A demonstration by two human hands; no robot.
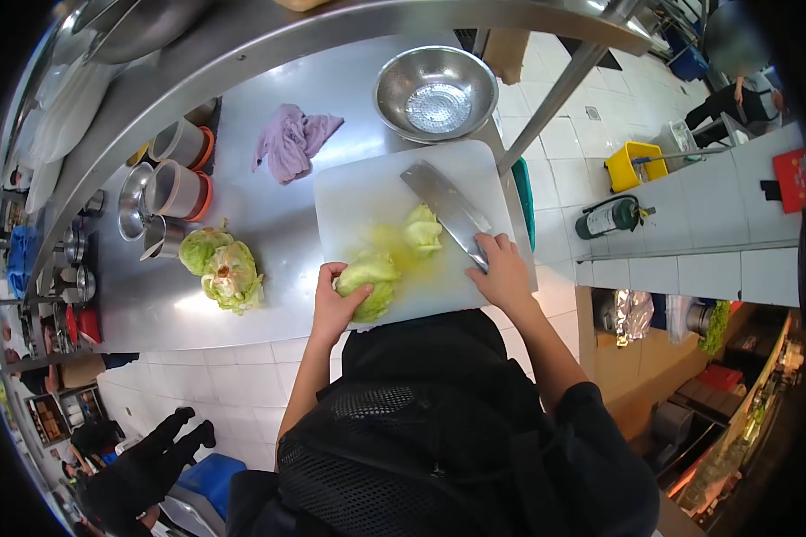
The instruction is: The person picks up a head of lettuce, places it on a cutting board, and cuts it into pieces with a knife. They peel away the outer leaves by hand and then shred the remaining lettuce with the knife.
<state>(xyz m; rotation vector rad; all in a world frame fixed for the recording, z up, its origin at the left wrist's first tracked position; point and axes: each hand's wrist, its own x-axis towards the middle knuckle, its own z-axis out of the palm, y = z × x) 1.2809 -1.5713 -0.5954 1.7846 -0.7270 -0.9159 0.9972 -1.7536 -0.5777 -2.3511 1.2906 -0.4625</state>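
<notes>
Steel surface under a board — left hand half-closed round lettuce, likely light, crisp, easily bruised, best cupped by its sides — right hand closed on the knife by its handle

The knife is partly hidden by the right hand.

Crumpled lilac cloth laid on the grey steel desk, yellow plastic bucket set on white floor tiles, dark green cylindrical fire extinguisher seen.
</notes>
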